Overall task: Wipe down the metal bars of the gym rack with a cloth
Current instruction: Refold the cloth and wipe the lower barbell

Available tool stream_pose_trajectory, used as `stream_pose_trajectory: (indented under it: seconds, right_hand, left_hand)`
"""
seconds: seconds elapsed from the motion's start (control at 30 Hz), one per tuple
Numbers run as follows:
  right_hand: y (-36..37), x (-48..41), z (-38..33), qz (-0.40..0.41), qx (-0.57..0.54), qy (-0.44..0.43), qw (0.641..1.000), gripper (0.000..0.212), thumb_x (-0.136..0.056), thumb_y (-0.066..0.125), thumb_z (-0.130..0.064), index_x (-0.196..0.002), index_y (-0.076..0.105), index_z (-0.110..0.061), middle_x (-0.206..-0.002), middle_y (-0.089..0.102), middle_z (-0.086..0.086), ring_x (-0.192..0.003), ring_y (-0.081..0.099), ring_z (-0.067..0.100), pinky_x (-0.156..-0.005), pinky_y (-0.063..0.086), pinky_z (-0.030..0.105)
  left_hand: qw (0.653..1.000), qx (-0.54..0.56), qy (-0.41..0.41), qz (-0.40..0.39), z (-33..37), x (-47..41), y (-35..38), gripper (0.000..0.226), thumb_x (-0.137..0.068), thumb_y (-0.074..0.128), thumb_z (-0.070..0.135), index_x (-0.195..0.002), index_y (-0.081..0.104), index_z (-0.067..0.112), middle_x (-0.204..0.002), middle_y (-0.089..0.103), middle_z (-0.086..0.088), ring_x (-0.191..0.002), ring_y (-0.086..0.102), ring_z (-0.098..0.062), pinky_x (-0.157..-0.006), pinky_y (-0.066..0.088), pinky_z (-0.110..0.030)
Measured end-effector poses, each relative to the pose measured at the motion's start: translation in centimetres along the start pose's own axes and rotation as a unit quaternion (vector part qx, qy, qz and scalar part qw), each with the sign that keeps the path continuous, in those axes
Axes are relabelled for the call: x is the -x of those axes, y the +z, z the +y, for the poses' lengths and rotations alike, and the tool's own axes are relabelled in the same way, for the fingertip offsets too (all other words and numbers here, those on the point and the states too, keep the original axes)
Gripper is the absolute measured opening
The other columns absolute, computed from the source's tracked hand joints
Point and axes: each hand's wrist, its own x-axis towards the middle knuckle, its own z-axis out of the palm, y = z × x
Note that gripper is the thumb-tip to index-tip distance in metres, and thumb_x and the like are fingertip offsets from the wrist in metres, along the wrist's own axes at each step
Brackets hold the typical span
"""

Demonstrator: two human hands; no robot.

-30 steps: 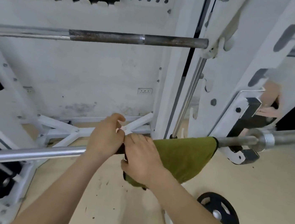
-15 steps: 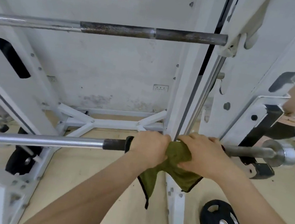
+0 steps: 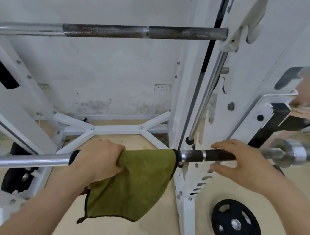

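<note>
A green cloth (image 3: 134, 181) is draped over the lower barbell (image 3: 20, 158) of the white gym rack (image 3: 196, 95). My left hand (image 3: 98, 161) grips the cloth's left end, bunched round the bar. My right hand (image 3: 241, 167) hovers at the dark knurled part of the bar (image 3: 217, 156), just right of the cloth, fingers spread with the thumb below the bar, and it holds nothing. A second, rusty bar (image 3: 145, 33) runs across higher up.
A slanted chrome guide rod (image 3: 205, 98) and the rack's uprights stand right behind the bar. A black J-hook (image 3: 274, 122) carries the bar's sleeve (image 3: 292, 153) at the right. Black weight plates (image 3: 236, 225) lie on the tan floor.
My right hand has let go of the cloth and shifted right to the bare knurled part. My left hand slid left along the bar, and the cloth now hangs spread out.
</note>
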Motion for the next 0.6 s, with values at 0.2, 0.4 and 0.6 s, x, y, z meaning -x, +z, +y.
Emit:
stream_pose_trajectory:
  seconds: [0.2,0.4,0.6]
  right_hand:
    - [-1.7,1.4,5.2,0.306,0.034,0.138,0.941,0.015,-0.083,0.059,-0.012,-0.095,0.067,-0.016,-0.090,0.058,0.001,-0.079,0.048,0.018,-0.067,0.039,0.031]
    - [-0.6,0.6,7.9,0.342,0.048,0.187,0.920,0.017,-0.085,0.058,-0.014,-0.099,0.068,-0.009,-0.097,0.059,0.014,-0.096,0.052,0.034,-0.081,0.044,0.044]
    - [0.4,0.0,7.7,0.363,0.056,0.165,0.915,0.032,-0.084,0.040,-0.021,-0.105,0.062,-0.010,-0.109,0.057,0.013,-0.101,0.052,0.033,-0.083,0.042,0.045]
  left_hand:
    - [0.999,-0.040,0.013,0.007,1.8,-1.0,-0.1,0.018,-0.088,0.042,0.053,-0.088,0.041,0.035,-0.078,0.060,0.010,-0.069,0.056,-0.010,-0.056,0.040,-0.024]
    - [0.995,-0.080,0.048,0.023,9.1,-4.4,-1.1,0.019,-0.088,0.046,0.043,-0.094,0.040,0.026,-0.078,0.058,0.007,-0.072,0.061,-0.018,-0.057,0.044,-0.030]
    - [0.992,-0.055,0.070,0.093,20.7,-8.6,-2.9,0.009,-0.094,0.052,0.025,-0.098,0.047,0.018,-0.070,0.048,0.003,-0.062,0.051,-0.020,-0.045,0.025,-0.028]
